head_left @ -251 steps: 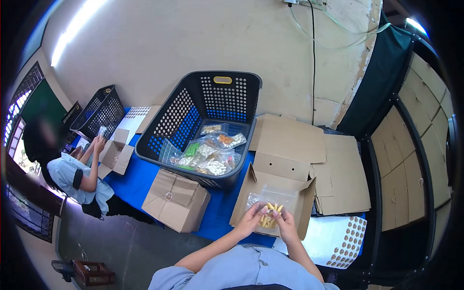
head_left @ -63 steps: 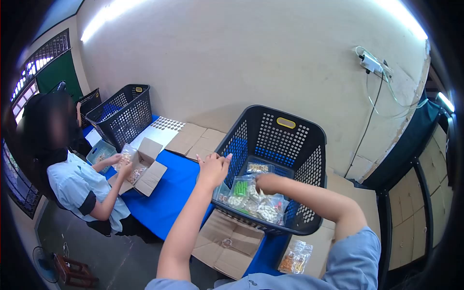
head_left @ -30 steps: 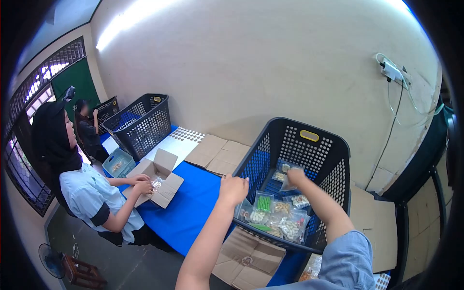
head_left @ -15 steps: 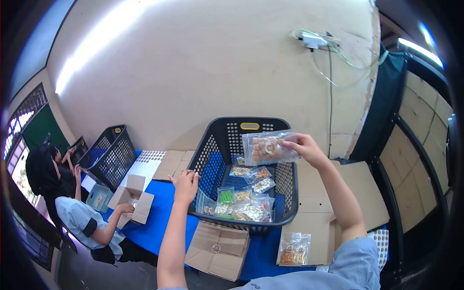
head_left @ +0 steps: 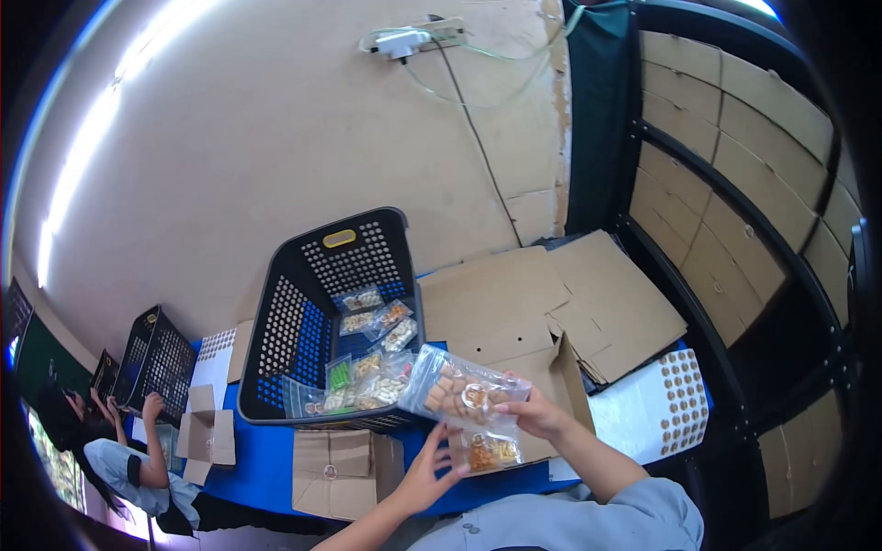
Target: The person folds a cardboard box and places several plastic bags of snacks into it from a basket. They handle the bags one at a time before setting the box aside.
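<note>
Clamping a clear plastic bag of light-brown pieces point(head_left: 452, 395) in our right hand point(head_left: 542, 416) over an open brown cardboard box point(head_left: 544, 367), we are holding our left hand point(head_left: 423, 479) near it, fingers apart.

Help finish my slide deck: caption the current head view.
Right hand holding a clear bag of brown pieces beside a dark basket containing other bags.

Right of the black basket point(head_left: 360, 262), the held bag point(head_left: 452, 393) partly covers two packets point(head_left: 484, 454). Farther right, sticker print point(head_left: 681, 395) is illegible.
</note>
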A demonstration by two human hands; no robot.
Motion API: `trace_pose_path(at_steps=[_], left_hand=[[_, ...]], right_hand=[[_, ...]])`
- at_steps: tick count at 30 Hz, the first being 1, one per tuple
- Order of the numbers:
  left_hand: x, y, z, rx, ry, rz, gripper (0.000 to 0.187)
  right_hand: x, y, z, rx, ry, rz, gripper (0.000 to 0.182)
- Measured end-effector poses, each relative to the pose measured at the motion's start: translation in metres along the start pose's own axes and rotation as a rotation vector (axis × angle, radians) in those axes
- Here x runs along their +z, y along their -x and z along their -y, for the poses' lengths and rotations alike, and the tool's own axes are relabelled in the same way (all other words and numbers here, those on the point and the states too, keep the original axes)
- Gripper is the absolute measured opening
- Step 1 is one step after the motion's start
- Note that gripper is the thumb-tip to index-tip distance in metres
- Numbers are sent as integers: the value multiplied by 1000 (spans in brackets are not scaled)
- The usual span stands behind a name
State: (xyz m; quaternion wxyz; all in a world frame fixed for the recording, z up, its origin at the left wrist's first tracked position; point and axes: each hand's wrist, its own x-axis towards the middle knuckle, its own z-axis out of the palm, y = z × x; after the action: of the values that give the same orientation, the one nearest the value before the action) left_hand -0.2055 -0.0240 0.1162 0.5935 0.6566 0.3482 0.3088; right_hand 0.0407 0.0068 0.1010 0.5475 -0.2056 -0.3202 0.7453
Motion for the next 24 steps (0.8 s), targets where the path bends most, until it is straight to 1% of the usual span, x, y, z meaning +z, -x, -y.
trace_pose_path(at_steps=[2, 3, 4, 5, 6, 7, 8, 9, 10, 11, 12, 13, 14, 15, 16, 17, 18, 19, 20, 21, 22, 24], left_hand=[[30, -34, 29, 76, 379, -218, 63], [32, -46, 32, 71, 379, -205, 63], [36, -59, 31, 4, 504, -242, 55], [40, -70, 32, -67, 631, -284, 47], [45, -77, 33, -76, 641, -284, 47], [48, -82, 35, -24, 620, -300, 43], [50, -88, 41, 33, 596, -315, 40], [43, -95, 56, -8, 467, -220, 36], [44, -98, 72, -10, 459, -224, 36], [48, -103, 86, 0, 292, -163, 36], [54, -110, 84, 16, 126, -98, 35], [66, -116, 86, 112, 249, -106, 34], [68, -119, 88, 113, 252, -99, 34], [71, -125, 85, 62, 302, -109, 34], [72, -128, 83, 8, 350, -123, 33], [74, -130, 81, 67, 337, -141, 34], [73, -128, 78, 63, 337, -147, 34], [72, -126, 75, -32, 443, -161, 36], [70, -125, 73, -126, 552, -175, 38], [69, -126, 73, -129, 558, -185, 38], [66, -128, 73, -120, 555, -192, 39], [62, -130, 78, -117, 556, -211, 40]], right_hand=[[-2, 10, -17, 16, 40, -73, 38], [-11, 12, -28, -34, 255, -97, 38], [-18, 14, -31, -33, 257, -108, 38], [-24, 18, -33, -40, 447, -90, 41], [-28, 24, -34, -41, 637, -67, 44], [-26, 31, -24, -29, 638, -84, 52], [-34, 32, -18, -19, 643, -85, 52], [-44, 33, -16, -99, 736, -176, 55], [-49, 32, -16, -192, 820, -265, 58], [-48, 29, -15, -241, 825, -331, 53], [-51, 22, -14, -268, 820, -333, 53], [-58, 18, -14, -148, 692, -278, 49], [-65, 18, -17, -19, 563, -224, 45], [-71, 15, -21, -73, 535, -229, 37], [-78, 11, -22, -73, 537, -230, 37], [-85, 7, -23, -61, 529, -209, 37], [-87, 4, -23, -44, 517, -187, 37], [-88, 2, -24, -36, 515, -182, 37], [-89, 0, -22, 24, 337, -210, 40], [-87, -3, -18, 84, 159, -239, 43], [-83, -3, -16, 95, 160, -238, 43], [-74, -5, -15, 36, 451, -178, 50]])
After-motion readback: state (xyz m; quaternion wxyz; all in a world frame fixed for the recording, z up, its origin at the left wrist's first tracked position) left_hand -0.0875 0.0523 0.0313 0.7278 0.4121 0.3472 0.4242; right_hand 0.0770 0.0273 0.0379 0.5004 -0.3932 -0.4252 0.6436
